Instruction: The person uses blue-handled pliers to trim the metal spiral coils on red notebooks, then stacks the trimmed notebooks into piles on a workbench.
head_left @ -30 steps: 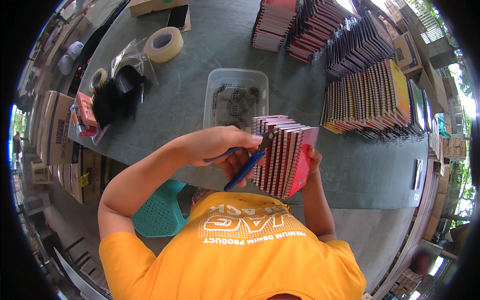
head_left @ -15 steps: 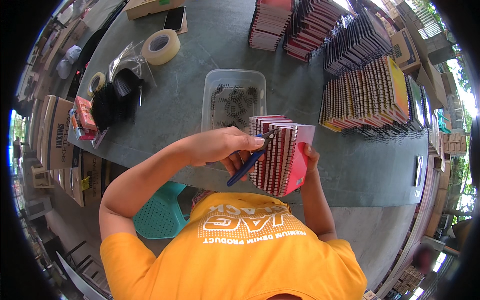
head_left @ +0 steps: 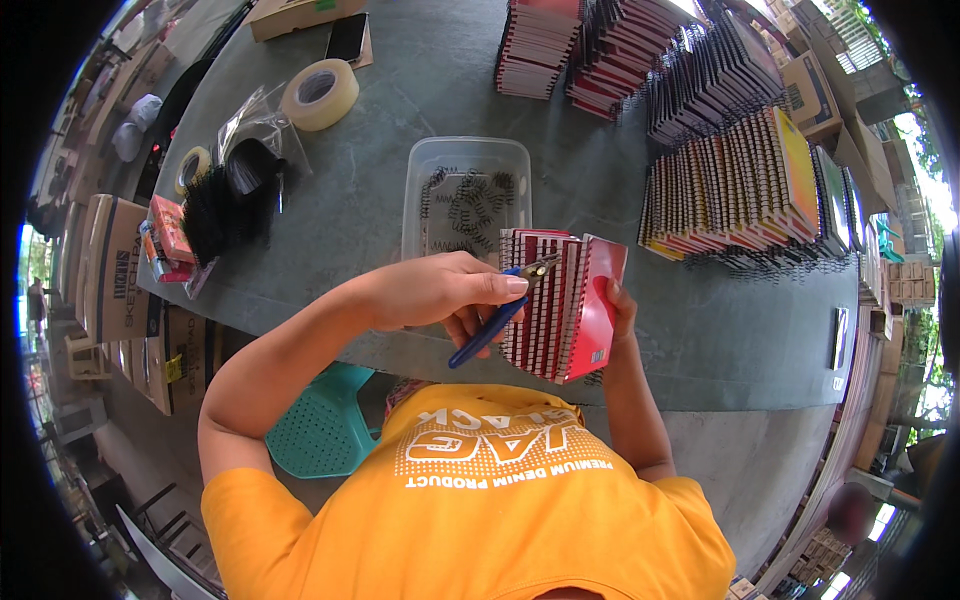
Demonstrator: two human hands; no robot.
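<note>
Closed round a pair of blue-handled pliers [head_left: 483, 333], my left hand [head_left: 458, 290] holds their metal jaws against the spiral bindings of a stack of red notebooks [head_left: 545, 305]. I cannot make out whether the jaws grip a wire. My right hand [head_left: 621, 311] clasps the right side of the stack, with part of its fingers hidden behind the cover. The notebooks stand upright with their coils toward my left hand. Just beyond my hands sits a clear plastic tub [head_left: 468, 150] with short black coil pieces [head_left: 480, 205] in it.
Spiral notebooks [head_left: 730, 190] stand in rows at the right, with red stacks [head_left: 540, 50] farther back. Tape rolls [head_left: 321, 95], a black brush [head_left: 205, 215] and small boxes [head_left: 172, 228] lie at the left. A green stool [head_left: 318, 425] is below the table edge.
The pliers have swung slightly, their handles drawn closer together. The front notebook's cover has tilted, and the stack has shifted a little in my right hand.
</note>
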